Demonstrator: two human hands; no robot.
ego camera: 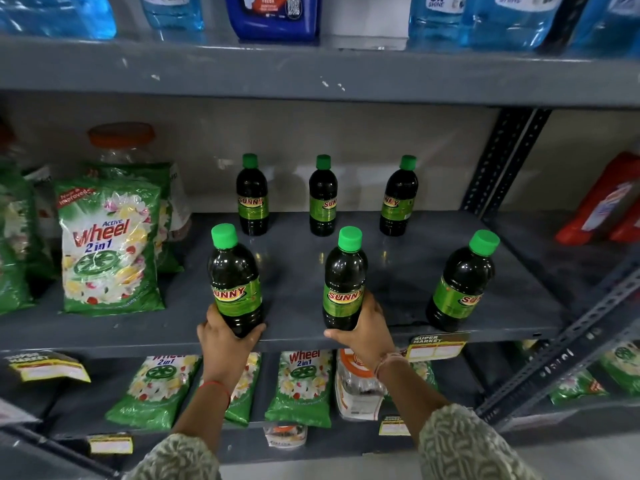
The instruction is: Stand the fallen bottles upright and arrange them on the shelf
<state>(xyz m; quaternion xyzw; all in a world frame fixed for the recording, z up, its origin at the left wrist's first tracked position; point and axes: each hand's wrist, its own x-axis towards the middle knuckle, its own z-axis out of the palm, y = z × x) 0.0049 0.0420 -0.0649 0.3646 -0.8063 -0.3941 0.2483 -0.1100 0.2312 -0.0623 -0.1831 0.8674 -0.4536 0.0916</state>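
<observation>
Several dark bottles with green caps and green "Sunny" labels stand upright on the grey middle shelf [294,278] in two rows. The back row holds three: left [252,195], middle [322,197], right [399,197]. In the front row, my left hand [225,337] grips the base of the front left bottle [235,278]. My right hand [367,327] wraps the base of the front middle bottle [344,278]. The front right bottle [462,282] stands alone near the shelf's front edge. No bottle lies on its side.
Green "Wheel" detergent bags [109,247] stand at the shelf's left, with a clear jar [121,140] behind. A perforated metal upright [498,161] bounds the right. Red packs [609,199] lie beyond it. Blue liquid bottles [512,19] fill the upper shelf; more detergent bags [301,386] sit below.
</observation>
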